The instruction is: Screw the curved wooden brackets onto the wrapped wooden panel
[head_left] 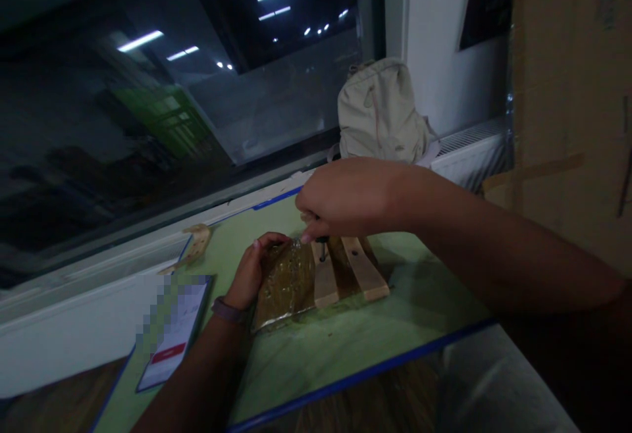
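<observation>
My right hand (340,203) is closed around a screwdriver (322,251), whose handle is mostly hidden by the fingers. Its dark shaft points down at a hole in a pale wooden piece (326,285). A second wooden piece (368,272), with a dark hole near its far end, lies to the right. Both rest over a brown panel (286,285) with a shiny, clear, film-like surface. At that panel's far left edge, my left hand (254,268) grips with curved fingers, a band on its wrist.
The green tabletop (419,288) has a blue edge. On its left lies a framed sheet (175,334), and a curved wooden piece (197,242) sits by the windowsill. A beige backpack (380,114) stands behind, near a radiator (474,147). Large cardboard (573,104) rises at right.
</observation>
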Demonstrator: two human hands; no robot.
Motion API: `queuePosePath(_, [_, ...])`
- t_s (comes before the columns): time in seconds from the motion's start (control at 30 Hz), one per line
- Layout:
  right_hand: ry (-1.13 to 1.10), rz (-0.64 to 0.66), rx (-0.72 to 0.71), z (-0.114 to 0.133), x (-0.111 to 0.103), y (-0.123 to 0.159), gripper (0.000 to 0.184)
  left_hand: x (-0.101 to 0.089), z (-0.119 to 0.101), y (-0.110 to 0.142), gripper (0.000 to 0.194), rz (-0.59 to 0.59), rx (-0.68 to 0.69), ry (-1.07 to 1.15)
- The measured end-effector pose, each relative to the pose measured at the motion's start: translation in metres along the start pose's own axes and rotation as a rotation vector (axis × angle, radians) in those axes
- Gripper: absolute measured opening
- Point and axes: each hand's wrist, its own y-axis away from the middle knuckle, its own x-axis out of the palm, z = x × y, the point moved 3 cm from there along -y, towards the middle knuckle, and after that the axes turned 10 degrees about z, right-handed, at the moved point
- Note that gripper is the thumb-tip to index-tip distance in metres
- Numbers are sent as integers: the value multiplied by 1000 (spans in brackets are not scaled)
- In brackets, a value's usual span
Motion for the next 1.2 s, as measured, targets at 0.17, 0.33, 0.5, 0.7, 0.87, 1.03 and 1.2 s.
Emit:
queuePosePath(0.17, [-111,-28,-195,7,3,0,17,-2,1,-1,63,8,12,-5])
queuePosePath(0.33, [-85,-23,-135,-1,3,-14,14,-5,5,-2,63,15,16,-7])
queuePosePath(0.5, [-93,13,-57,-7,-1,-5,30,-5,4,-2,64,2,27,-32])
queuePosePath(0.7, [-223,62,-332,12,2,6,29,-4,1,-1,57,-15,70,-68])
queuePosePath(0.87, [-197,-10,-359,16,4,-9,6,-3,0,-2,57,-14,90,-80])
queuePosePath(1.03, [-43,-40,-1,-2,0,-13,21,-3,3,-4,63,-4,68,-70])
queuePosePath(1.2, [-123,18,-149,14,3,-1,24,-5,2,-4,61,-6,79,-84])
